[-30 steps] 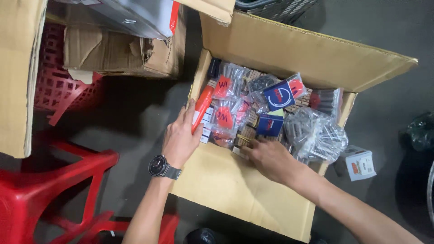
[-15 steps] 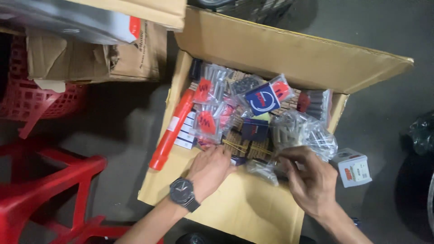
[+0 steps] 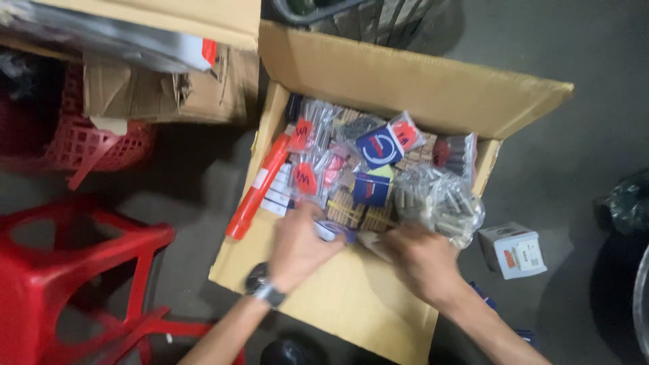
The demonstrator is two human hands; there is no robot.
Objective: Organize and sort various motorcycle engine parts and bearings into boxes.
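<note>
- Brown corrugated cardboard box [image 3: 378, 94], centre frame, flaps open, packed w/ crinkly clear plastic packets [image 3: 439, 199], small cartons, long red-orange tube [image 3: 260, 186] on its left edge.
- Box looks full; sorting seems barely begun.
- Left hand [image 3: 297, 247] & right hand [image 3: 422, 260] at box's near edge, fingers curled on small packets — grip blurred, can't tell.
- White carton [image 3: 512, 250] on floor at right; red plastic stool [image 3: 74, 270] lower left.

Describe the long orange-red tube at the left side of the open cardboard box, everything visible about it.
The orange-red tube is a long, slim cylinder, seemingly plastic, with a white label band near its middle. It lies tilted, upper end inside the cardboard box among clear bagged parts, lower end poking out over the box's left wall. It rests against that wall and a white packet beside it. The left hand is close to its right, apparently not touching it. The picture is blurred, so finer detail is unclear.
</note>
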